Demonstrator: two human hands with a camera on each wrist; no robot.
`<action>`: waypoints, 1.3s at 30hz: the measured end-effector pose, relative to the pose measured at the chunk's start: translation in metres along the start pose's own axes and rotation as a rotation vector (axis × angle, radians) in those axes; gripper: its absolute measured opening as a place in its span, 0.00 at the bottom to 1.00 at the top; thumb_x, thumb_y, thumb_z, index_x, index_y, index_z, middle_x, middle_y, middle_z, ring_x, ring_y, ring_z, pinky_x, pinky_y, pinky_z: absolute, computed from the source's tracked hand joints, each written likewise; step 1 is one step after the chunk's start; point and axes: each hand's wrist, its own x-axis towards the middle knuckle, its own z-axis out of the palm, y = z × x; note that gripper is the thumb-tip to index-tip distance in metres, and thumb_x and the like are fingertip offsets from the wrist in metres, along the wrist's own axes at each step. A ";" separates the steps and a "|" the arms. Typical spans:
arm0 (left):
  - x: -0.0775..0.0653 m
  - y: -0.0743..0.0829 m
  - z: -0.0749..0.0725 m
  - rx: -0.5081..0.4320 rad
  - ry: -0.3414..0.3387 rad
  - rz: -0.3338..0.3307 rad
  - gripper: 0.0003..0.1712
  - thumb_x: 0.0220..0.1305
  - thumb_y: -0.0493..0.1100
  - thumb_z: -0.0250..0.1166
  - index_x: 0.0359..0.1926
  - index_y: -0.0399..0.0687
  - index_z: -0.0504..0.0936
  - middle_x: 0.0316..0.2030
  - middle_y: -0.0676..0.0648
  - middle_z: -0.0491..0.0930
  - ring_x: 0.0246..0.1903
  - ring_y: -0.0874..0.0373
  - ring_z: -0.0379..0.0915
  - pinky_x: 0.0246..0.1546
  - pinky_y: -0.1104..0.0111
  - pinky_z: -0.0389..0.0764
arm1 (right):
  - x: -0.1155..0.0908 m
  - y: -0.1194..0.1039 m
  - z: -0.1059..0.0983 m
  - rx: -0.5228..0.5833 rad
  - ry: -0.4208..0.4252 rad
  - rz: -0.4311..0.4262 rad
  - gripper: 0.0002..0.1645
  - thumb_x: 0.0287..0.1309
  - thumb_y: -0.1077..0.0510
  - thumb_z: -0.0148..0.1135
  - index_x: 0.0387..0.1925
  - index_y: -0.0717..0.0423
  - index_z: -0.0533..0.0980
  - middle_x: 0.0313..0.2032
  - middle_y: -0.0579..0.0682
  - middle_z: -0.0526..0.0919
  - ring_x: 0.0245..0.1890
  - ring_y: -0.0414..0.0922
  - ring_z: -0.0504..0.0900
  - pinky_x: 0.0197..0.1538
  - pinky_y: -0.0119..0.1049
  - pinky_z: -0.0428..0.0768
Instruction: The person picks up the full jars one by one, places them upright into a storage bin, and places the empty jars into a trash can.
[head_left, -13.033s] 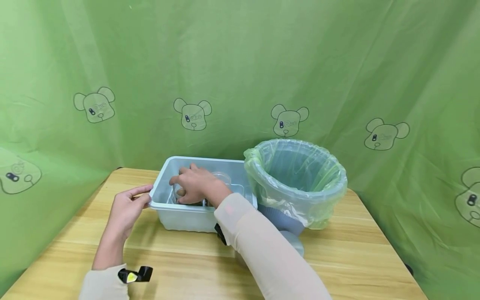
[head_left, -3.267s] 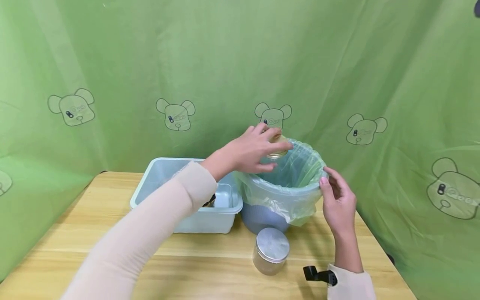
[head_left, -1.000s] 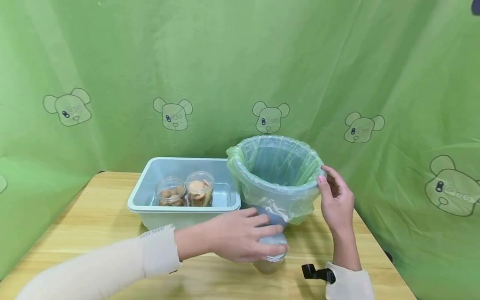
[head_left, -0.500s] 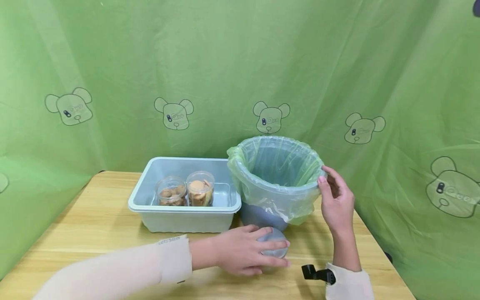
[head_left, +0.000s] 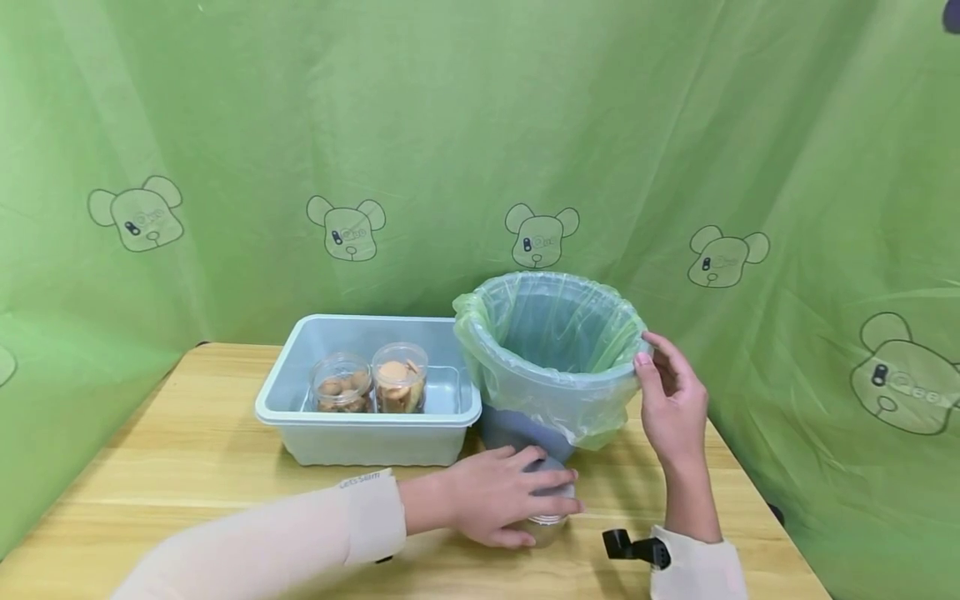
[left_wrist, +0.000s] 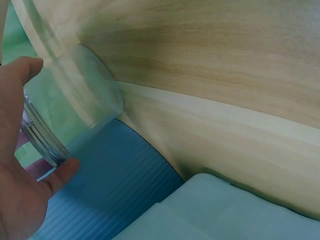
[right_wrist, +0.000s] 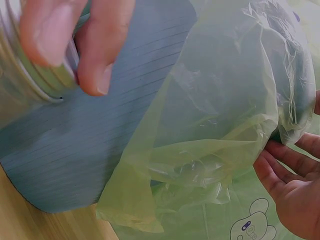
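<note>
My left hand (head_left: 506, 498) holds a clear jar with a silvery lid (left_wrist: 82, 97) from above, in front of the bin. In the left wrist view, thumb and fingers lie round the lid end, and the clear wall shows no contents. My right hand (head_left: 675, 404) grips the right rim of the blue waste bin (head_left: 517, 429), thumb outside. A thin green bin bag (head_left: 592, 412) lines it and hangs over the rim. In the right wrist view, fingertips of my left hand (right_wrist: 100, 75) press the lid's edge.
Left of the bin stands a pale blue tub (head_left: 375, 442). Inside are two clear jars, one with round brown biscuits or nuts (head_left: 343, 387), the other with biscuits (head_left: 400, 379). A green curtain (head_left: 450, 125) closes off the wooden table's (head_left: 210, 433) back.
About 3 s ago my left hand held a gold-lidded item over the bin; it has since come down onto the silver-lidded jar. Earlier, my right hand was in the tub; now it holds the bin.
</note>
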 end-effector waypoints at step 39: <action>-0.029 -0.006 -0.078 0.129 0.071 0.100 0.34 0.69 0.63 0.58 0.74 0.70 0.66 0.75 0.54 0.61 0.59 0.46 0.64 0.42 0.66 0.78 | 0.000 0.001 0.000 -0.019 0.005 0.017 0.22 0.74 0.52 0.57 0.65 0.51 0.77 0.46 0.43 0.81 0.45 0.39 0.80 0.48 0.23 0.76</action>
